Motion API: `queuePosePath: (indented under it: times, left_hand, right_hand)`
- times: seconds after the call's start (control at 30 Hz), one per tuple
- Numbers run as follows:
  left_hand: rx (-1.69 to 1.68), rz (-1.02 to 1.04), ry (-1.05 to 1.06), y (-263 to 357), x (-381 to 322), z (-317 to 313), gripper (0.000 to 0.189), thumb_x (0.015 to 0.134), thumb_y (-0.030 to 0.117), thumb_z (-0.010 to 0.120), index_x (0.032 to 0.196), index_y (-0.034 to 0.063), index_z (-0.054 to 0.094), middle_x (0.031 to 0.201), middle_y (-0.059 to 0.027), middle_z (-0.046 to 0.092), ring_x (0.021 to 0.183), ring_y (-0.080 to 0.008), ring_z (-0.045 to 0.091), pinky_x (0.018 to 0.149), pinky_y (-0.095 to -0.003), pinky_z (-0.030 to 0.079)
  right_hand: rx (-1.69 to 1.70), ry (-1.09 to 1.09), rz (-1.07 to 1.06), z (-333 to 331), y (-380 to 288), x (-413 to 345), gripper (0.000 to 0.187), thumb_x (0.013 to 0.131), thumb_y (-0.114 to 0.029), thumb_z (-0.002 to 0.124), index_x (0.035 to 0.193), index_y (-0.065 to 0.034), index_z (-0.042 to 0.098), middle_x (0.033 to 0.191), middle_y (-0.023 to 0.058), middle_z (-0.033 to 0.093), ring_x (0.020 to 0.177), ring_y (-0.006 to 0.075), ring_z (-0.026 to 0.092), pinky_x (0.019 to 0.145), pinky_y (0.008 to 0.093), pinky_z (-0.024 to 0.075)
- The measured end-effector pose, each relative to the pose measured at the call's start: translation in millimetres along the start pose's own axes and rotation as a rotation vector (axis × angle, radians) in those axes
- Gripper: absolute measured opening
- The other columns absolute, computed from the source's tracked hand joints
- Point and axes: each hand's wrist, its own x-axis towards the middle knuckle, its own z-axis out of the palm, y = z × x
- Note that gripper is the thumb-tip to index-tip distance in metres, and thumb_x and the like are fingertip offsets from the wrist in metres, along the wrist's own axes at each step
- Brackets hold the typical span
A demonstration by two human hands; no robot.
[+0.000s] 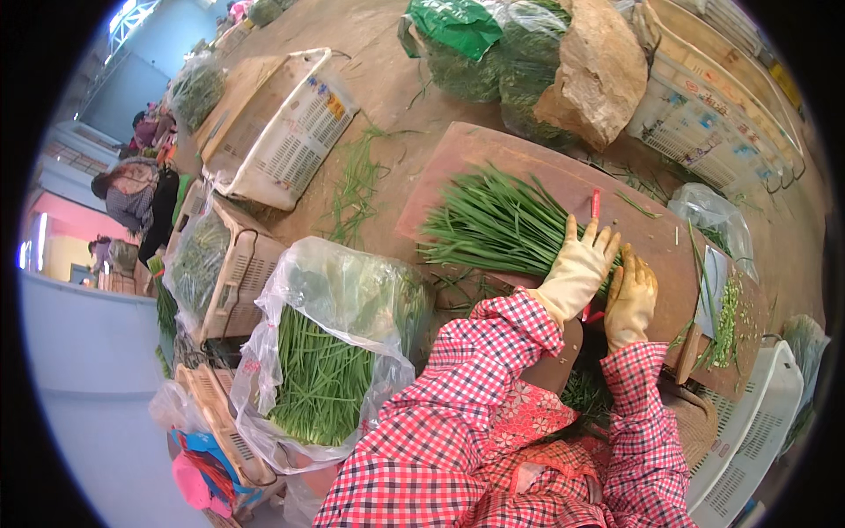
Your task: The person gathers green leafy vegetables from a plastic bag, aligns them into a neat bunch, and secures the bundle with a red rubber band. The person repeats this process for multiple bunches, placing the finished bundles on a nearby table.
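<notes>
A thick bundle of garlic chives [495, 221] lies on a reddish-brown board [640, 198], leaves pointing left. My left hand [581, 264], in a cream rubber glove, rests flat across the stem end with its fingers spread. Against the cut ends is my right hand [632, 297], in a stained matching glove, its fingers straight and the thumb a little apart. A red tie strip [595, 203] pokes out beyond my left fingertips; some red also shows below that wrist. To the right lies a cleaver [711, 280] with a wooden handle [688, 353], beside chopped stem ends [729, 317].
An open plastic bag of chives [323, 376] stands left of me. Plastic crates [284, 152] and full bags of greens [462, 69] stand beyond the board. A white crate [752, 429] is at my right. Another person [135, 198] bends over at far left.
</notes>
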Motion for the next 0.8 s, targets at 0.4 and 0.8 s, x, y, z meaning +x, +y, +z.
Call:
queuePosePath:
  times: [0.4, 0.8]
  left_hand:
    - [-0.132, -0.206, -0.17, 20, 16, 16, 0.035, 0.097, 0.027, 0.052, 0.127, 0.01, 0.059, 0.124, -0.0106, 0.059, 0.124, -0.0271, 0.053, 0.119, -0.0668, 0.022]
    - [-0.188, -0.104, -0.44, 10, 28, 15, 0.06, 0.1, 0.037, 0.052, 0.153, 0.012, 0.041, 0.16, -0.0127, 0.038, 0.153, -0.031, 0.028, 0.128, -0.0541, 0.016]
  right_hand:
    - [0.503, -0.567, -0.318, -20, -124, 88, 0.031, 0.097, -0.02, 0.058, 0.122, -0.0331, 0.071, 0.12, 0.0108, 0.07, 0.108, 0.0331, 0.067, 0.091, 0.0513, 0.0521]
    - [0.082, -0.465, -0.685, 20, -163, 110, 0.023, 0.085, -0.018, 0.069, 0.108, -0.0137, 0.071, 0.092, 0.0061, 0.07, 0.099, 0.0277, 0.064, 0.083, 0.0419, 0.0536]
